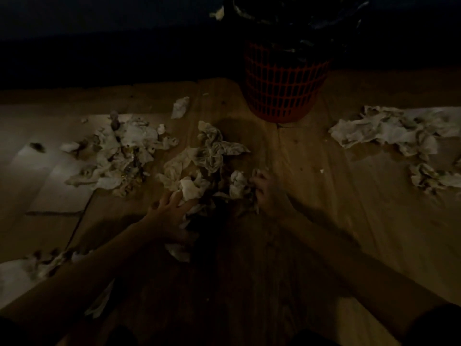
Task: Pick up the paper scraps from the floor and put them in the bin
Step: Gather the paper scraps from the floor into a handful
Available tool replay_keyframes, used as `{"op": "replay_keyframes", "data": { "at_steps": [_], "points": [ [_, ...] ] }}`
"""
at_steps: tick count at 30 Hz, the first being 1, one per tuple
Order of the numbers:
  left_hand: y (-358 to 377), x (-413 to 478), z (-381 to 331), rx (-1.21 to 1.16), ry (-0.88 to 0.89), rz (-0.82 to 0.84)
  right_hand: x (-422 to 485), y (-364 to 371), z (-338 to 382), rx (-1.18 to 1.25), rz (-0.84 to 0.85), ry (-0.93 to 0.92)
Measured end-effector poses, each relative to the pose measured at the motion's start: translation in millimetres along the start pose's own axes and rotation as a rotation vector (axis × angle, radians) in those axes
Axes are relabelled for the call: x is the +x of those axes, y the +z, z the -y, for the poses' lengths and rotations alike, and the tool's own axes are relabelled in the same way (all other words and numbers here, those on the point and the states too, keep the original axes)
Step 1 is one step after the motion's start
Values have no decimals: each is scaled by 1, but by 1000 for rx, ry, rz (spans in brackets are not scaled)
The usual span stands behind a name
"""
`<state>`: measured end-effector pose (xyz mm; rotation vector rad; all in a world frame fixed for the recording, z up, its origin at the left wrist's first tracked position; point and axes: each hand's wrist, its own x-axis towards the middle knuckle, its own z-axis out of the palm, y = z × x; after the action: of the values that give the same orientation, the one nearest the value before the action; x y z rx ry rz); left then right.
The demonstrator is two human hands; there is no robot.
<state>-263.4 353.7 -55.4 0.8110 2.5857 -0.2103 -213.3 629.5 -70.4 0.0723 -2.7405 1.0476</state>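
The left hand (172, 208) and the right hand (265, 188) each close on crumpled paper scraps (212, 156) from both sides, probably to gather one bundle. The red bin (284, 88) waits at 12 o'clock; more scraps lie at 9 and 3.

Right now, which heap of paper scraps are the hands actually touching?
The middle heap, directly before the red bin. Left hand and right hand flank it; the left and right heaps lie untouched.
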Motion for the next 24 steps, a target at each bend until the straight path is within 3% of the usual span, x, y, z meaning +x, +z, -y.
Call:
{"op": "replay_keyframes", "data": {
  "at_steps": [3,5,8,11,15,20,24],
  "points": [
    [-2,-5,3,163,152,-183,25,18,-4,-238,215,140],
    [6,-7,11,33,239,-281,19,30,-4,-363,317,197],
    [8,-9,12,-232,197,-279,-5,44,0,-317,150,58],
    [4,-7,4,-395,107,-253,-20,52,1,-240,173,-92],
    [-19,3,-10,-529,46,-288,-1,40,-4,-122,123,-99],
    [-93,35,-24,-557,50,-436,47,-20,6,-38,18,-85],
    [-192,73,-33,-403,164,-635,107,-100,28,-152,-126,-178]
  ]
}}
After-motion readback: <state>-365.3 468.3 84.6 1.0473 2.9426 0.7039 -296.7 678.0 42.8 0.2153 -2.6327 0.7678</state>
